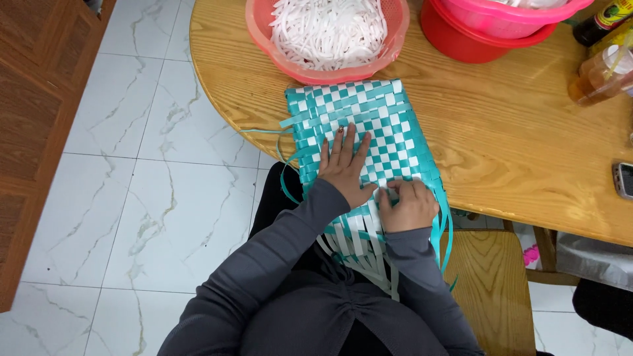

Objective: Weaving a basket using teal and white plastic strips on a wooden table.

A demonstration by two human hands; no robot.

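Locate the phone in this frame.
In the head view, the phone lies at the far right edge of the picture on the wooden table, right of the woven mat, below the bottles.

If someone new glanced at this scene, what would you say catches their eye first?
Most likely the teal and white woven mat, lying over the near edge of the wooden table. The left hand presses flat on it while the right hand pinches its loose strips. Behind it sits a pink basket heaped with white strips.
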